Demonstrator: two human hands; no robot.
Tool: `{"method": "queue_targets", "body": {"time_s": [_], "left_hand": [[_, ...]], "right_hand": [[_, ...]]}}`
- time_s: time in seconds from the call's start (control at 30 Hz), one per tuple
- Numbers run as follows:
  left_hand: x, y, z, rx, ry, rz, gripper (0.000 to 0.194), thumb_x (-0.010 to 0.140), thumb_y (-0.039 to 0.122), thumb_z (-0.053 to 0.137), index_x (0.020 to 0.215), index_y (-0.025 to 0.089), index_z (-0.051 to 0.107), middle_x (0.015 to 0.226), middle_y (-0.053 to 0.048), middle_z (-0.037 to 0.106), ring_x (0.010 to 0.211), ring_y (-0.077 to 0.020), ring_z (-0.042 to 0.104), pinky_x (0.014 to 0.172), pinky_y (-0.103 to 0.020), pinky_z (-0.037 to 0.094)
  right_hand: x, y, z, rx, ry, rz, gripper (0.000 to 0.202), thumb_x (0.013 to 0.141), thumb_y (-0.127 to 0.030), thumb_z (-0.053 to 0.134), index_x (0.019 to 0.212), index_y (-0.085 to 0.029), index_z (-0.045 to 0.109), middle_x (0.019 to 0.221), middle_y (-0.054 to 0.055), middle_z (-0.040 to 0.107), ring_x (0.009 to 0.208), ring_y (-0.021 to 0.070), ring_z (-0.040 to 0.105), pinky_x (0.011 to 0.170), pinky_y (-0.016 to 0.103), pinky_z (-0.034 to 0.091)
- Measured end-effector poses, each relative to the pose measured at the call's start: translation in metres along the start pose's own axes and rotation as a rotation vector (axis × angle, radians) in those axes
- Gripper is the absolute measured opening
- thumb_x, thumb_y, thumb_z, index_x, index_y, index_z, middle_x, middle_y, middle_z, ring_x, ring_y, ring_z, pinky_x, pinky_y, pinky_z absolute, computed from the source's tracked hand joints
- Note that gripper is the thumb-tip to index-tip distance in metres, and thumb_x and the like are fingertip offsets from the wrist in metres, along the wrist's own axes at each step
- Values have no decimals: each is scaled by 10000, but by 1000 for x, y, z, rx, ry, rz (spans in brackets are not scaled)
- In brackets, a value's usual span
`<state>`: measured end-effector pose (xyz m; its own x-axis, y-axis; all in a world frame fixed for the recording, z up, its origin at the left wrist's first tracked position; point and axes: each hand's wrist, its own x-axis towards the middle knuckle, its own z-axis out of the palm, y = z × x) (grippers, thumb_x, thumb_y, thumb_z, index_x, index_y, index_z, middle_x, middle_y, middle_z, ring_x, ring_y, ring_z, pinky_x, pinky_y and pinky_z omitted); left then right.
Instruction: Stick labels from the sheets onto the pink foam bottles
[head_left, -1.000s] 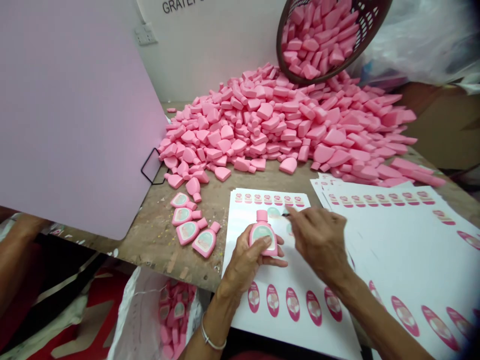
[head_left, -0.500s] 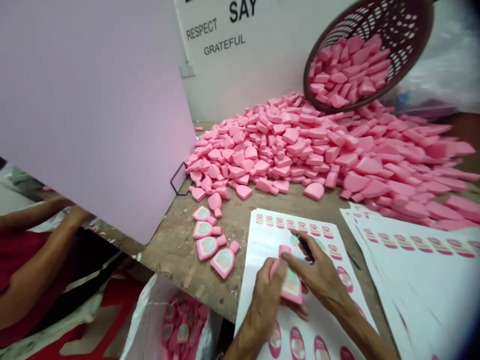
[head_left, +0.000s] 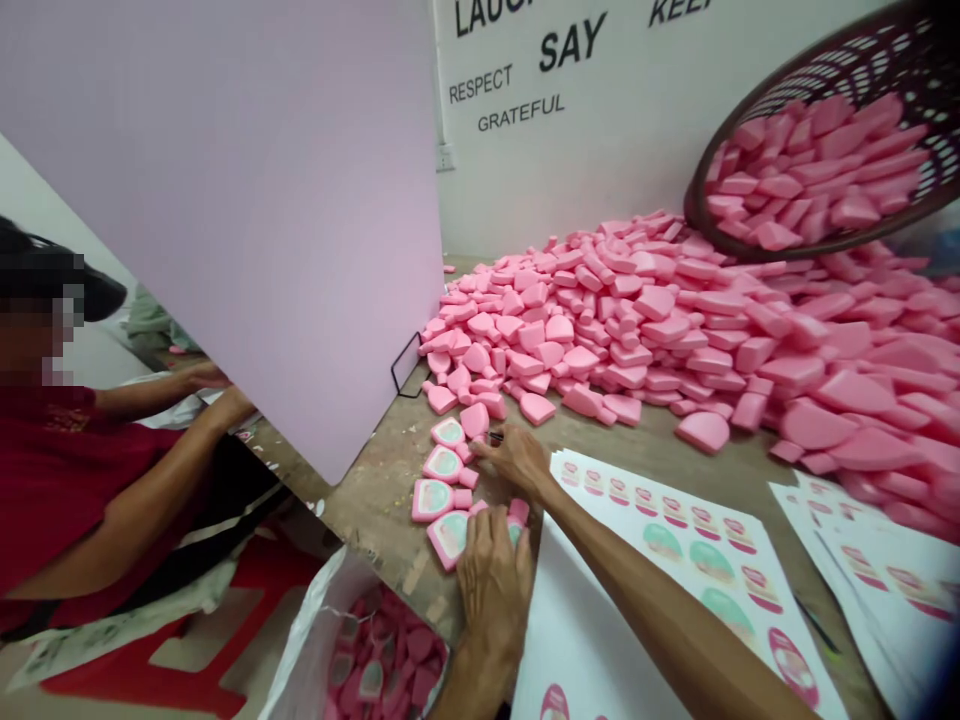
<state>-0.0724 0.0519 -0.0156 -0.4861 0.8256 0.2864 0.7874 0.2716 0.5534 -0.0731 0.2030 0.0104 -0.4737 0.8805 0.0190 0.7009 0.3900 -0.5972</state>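
My left hand [head_left: 491, 575] lies over a labelled pink bottle [head_left: 517, 512], its fingers closed about the body; only the neck and a bit of green label show. Touching it on the left is a curved row of labelled pink bottles, the nearest of them a bottle [head_left: 448, 538] partly under my fingers. My right hand [head_left: 519, 460] reaches across to the front of the pile, closed on a slim black tool [head_left: 496, 436] whose kind I cannot make out. Its fingertips are beside a plain pink bottle [head_left: 474, 420]. A label sheet [head_left: 600, 610] lies under my right forearm.
A large heap of plain pink bottles [head_left: 622, 310] covers the back of the table, with a tipped brown basket [head_left: 697, 215] above. More label sheets [head_left: 847, 560] lie right. A pale panel [head_left: 300, 250] stands left, a co-worker [head_left: 67, 480] beyond. A white sack [head_left: 300, 640] holds bottles below.
Both hands have moved left from the label sheet. The left hand has brought the labelled bottle to the row, and the right has let go of it and reached the pile. The view has turned left.
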Motion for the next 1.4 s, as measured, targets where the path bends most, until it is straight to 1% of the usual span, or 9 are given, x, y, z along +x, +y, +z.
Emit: {"method": "queue_targets", "body": {"time_s": [0.13, 0.33, 0.4, 0.53, 0.63, 0.8, 0.93, 1.1, 1.4], "left_hand": [[5, -10, -9, 56, 117, 84, 297, 891, 151, 425, 1140, 129, 585, 1201, -187, 573, 1125, -308, 518, 894, -477, 468], [13, 6, -51, -180, 167, 170, 393, 855, 237, 545, 1240, 158, 527, 1357, -178, 453, 1279, -302, 398, 1012, -494, 382], [13, 17, -64, -311, -144, 190, 501, 792, 309, 632, 1268, 198, 521, 1362, -146, 471, 1270, -308, 415, 1021, -482, 375], [-7, 45, -65, -599, -1077, 117, 384, 712, 400, 695, 1044, 210, 669, 973, -56, 691, 883, -228, 633, 784, -327, 508], [-29, 64, -46, -806, -1320, -89, 282, 761, 403, 635, 883, 151, 666, 686, -20, 665, 601, -138, 598, 559, -223, 466], [-32, 80, -13, -1054, -1002, -392, 347, 776, 455, 611, 915, 143, 548, 868, -92, 678, 561, -124, 608, 514, -246, 502], [-8, 90, 10, -1123, -816, -376, 382, 764, 469, 637, 922, 130, 560, 831, -81, 659, 637, -161, 649, 655, -338, 562], [17, 99, 40, -1108, -632, -328, 429, 753, 502, 641, 948, 128, 560, 748, -41, 621, 640, -189, 685, 615, -295, 557], [20, 96, 61, -1102, -631, -345, 449, 749, 519, 635, 955, 133, 534, 825, -55, 602, 655, -209, 698, 527, -260, 548]], "right_hand": [[5, -3, -6, -25, -47, -3, 277, 788, -402, 523, 795, -172, 677, 692, 71, 673, 608, 170, 591, 526, 249, 334], [-77, 50, -104, -65, -148, -179, 153, 721, -324, 601, 802, -208, 658, 772, 24, 664, 700, 164, 580, 626, 251, 371], [-124, 63, -133, -53, -330, -330, 126, 701, -263, 615, 816, -231, 657, 784, 8, 651, 704, 158, 571, 632, 249, 386], [-197, 77, -158, 41, -486, -281, 193, 669, -206, 646, 858, -247, 646, 820, 0, 636, 741, 163, 578, 641, 245, 424], [-217, 96, -157, 202, -464, -148, 172, 720, -248, 648, 892, -248, 637, 862, -8, 645, 768, 155, 591, 653, 237, 449], [-205, 151, -145, 337, -23, 89, 293, 915, -419, 397, 986, -213, 595, 852, 19, 646, 772, 160, 593, 690, 284, 470], [-179, 178, -130, 74, 276, 183, 272, 915, -399, 373, 859, -204, 555, 762, 10, 626, 693, 155, 566, 630, 282, 436], [-152, 175, -110, -145, 357, 113, 174, 868, -313, 455, 821, -201, 578, 801, 36, 656, 756, 186, 550, 712, 316, 377], [-149, 175, -91, -315, 398, 57, 185, 890, -261, 441, 847, -180, 602, 855, 76, 654, 843, 216, 532, 771, 341, 300]]}}
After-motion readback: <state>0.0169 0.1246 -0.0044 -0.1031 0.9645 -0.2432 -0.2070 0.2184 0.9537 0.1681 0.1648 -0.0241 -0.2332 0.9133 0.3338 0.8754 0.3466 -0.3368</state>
